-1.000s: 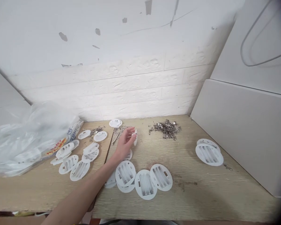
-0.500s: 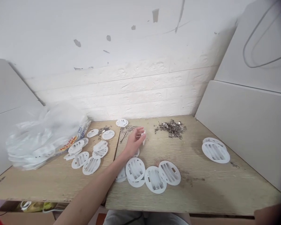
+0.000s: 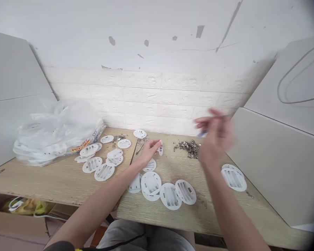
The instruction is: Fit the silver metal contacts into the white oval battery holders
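Behind the bench, a white brick-pattern wall [image 3: 172, 90] fills the back, its paint chipped in spots higher up. Grey panels close both sides: the left panel [image 3: 13, 80], and the right panel [image 3: 272, 164] with a cable loop [image 3: 298, 101] on the board above it. The wooden table [image 3: 225, 209] is two boards, with a seam [image 3: 133, 155] running front to back near the middle. Its near edge crosses the bottom of the view, with the person's lap below. A clear plastic bag [image 3: 54, 129] slumps at far left, full of white parts. Its orange label [image 3: 81, 145] carries red print, too small to read. The left hand [image 3: 148, 152] reaches over the seam, fingers curled round a white disc [image 3: 160, 150] held up on its edge at back centre. The right hand [image 3: 216, 141] is raised in the air over the right board and blurred. Its fingers are partly bent with a bluish fleck at the tips; I cannot tell what, if anything, it grips. Loose discs [image 3: 102, 164] are scattered left of the seam, beside the bag. An overlapping row of discs [image 3: 170, 195] sits by the near edge, slots up. A small stack [image 3: 234, 177] lies close to the right panel. Bare wood lies between row and stack, and along the front right edge. A heap of metal bits [image 3: 188, 148] sits at the back, just left of the right hand in the view. A thin metal tool [image 3: 139, 149] lies just left of the left hand.
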A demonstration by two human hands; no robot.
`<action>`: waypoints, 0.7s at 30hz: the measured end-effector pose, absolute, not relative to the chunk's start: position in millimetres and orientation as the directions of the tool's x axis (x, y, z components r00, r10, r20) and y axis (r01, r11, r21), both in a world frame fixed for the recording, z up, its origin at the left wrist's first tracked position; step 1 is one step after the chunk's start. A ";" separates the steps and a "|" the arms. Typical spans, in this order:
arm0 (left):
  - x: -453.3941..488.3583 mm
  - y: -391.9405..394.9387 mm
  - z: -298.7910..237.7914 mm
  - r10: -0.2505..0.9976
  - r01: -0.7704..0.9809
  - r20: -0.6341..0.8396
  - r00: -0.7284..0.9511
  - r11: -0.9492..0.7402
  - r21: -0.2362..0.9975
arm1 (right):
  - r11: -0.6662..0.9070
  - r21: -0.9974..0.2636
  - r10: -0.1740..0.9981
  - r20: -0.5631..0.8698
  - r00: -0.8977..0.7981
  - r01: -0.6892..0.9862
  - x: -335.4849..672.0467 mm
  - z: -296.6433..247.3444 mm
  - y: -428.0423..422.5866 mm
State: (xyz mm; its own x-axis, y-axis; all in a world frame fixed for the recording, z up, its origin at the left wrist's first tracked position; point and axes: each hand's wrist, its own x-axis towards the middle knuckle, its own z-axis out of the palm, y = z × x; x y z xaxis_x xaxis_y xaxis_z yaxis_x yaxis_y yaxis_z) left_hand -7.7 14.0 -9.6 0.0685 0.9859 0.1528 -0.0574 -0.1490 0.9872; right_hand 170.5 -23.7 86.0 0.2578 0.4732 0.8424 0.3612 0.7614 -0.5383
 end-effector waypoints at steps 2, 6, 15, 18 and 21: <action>-8.8 16.2 -10.0 0.988 -0.105 0.146 0.047 -0.140 0.985 | 0.695 -0.562 0.592 0.801 0.088 0.448 158.1 59.7 -6.5; -9.8 18.3 -10.3 0.987 -0.152 0.157 0.020 -0.152 0.977 | 0.486 -0.443 0.834 0.494 -0.247 0.753 147.8 10.4 17.3; -8.6 18.7 -12.5 0.986 -0.097 0.161 0.046 -0.156 0.983 | 0.351 -0.411 0.926 0.288 -0.246 0.841 149.6 -9.0 9.4; -8.1 15.8 -8.5 0.986 -0.102 0.162 0.042 -0.157 0.982 | 0.360 -0.420 0.925 0.275 -0.261 0.833 149.2 -10.1 10.4; -8.6 13.4 -4.8 0.981 -0.089 0.188 0.043 -0.183 0.979 | 0.387 -0.416 0.915 0.288 -0.284 0.823 149.7 -12.0 11.1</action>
State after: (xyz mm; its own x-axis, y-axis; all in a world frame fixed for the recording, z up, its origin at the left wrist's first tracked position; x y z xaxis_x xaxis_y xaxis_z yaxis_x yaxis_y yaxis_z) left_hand -8.6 13.4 -4.8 0.0433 0.9813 0.1876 -0.0892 -0.1832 0.9790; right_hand 149.7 11.1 -12.0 -0.2842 0.9146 0.2878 0.8231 0.3866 -0.4160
